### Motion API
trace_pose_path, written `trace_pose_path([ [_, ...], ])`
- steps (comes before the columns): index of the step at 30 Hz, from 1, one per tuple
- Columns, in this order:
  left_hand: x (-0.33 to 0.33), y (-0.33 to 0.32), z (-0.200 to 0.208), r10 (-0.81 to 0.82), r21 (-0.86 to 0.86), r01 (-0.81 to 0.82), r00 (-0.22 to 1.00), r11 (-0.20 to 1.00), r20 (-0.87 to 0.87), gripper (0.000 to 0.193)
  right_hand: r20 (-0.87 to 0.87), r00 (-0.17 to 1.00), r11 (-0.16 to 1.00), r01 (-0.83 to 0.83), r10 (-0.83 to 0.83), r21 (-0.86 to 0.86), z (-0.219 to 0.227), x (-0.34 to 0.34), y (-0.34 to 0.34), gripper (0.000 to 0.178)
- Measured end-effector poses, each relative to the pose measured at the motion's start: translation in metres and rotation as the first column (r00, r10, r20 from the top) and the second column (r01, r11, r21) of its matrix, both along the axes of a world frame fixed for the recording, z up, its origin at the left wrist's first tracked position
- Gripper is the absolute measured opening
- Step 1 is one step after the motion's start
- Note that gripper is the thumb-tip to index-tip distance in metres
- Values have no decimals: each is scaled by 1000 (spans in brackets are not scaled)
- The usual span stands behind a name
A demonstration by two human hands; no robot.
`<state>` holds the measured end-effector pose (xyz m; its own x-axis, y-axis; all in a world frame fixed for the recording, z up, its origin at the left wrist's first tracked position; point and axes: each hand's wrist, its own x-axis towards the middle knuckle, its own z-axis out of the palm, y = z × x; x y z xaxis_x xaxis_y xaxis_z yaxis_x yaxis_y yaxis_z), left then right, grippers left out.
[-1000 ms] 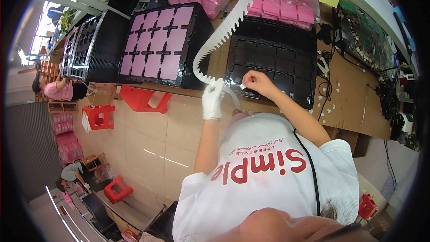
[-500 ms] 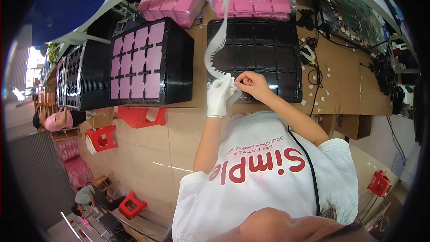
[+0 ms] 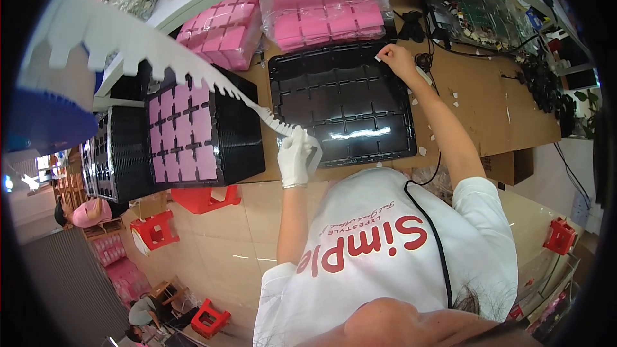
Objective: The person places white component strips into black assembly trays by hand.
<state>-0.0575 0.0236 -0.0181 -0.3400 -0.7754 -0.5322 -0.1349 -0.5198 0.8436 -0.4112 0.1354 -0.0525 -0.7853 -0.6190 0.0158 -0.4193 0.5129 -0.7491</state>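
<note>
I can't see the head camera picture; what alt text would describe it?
A person in a white shirt stands at a cardboard-topped bench, gloved left hand holding a long white notched strip, bare right hand placing a small white piece at the far corner of an empty black tray. Pink pad packs lie behind.

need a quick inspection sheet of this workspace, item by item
surface: brown bench, scattered with small white bits
job's things: empty black tray; notched white strip; small white piece
clutter: black tray of pink pads; bagged pink pads; circuit boards
grippers: gloved left hand grips the strip; bare right hand pinches the white piece at the tray's far corner
cables: black cord down the shirt; tangle at right
surroundings: red stools, tiled floor
</note>
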Motion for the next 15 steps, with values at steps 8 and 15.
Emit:
trace_pose_path([
  [8, -1, 2, 8, 37, 35, -36, 999, 999, -12, 19, -90, 996, 976, 16, 4, 217, -7, -18, -13, 18],
  [15, -1, 1, 0, 37, 32, -36, 999, 999, -33, 18, -175, 984, 973, 79, -41, 217, -7, -12, -13, 18],
])
